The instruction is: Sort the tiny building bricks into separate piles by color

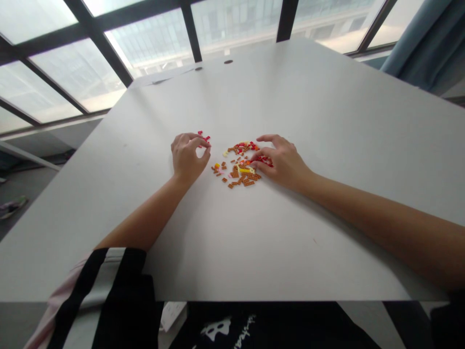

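My left hand (pixel 189 157) is over the table at the left of the pile, thumb and index fingertips pinched together; whatever is between them is too small to make out. Just behind those fingers lie several small red building bricks (pixel 200 133). My right hand (pixel 285 162) reaches in from the right with fingers spread, index stretched forward, thumb and middle fingertips low at the pile's edge. Red bricks (pixel 266 159) show between its fingers. Brown bricks (pixel 249 183) lie scattered between the hands, around a yellow ridged piece (pixel 246 170). Mixed red and cream bricks (pixel 244 146) form the back of the pile.
A large white table (pixel 240 242) bears everything, its front edge close to my body. Two dark round holes, one of them a cable hole (pixel 228 61), sit near the far edge. Beyond are framed windows (pixel 152 36) and a blue curtain (pixel 428 46) at the right.
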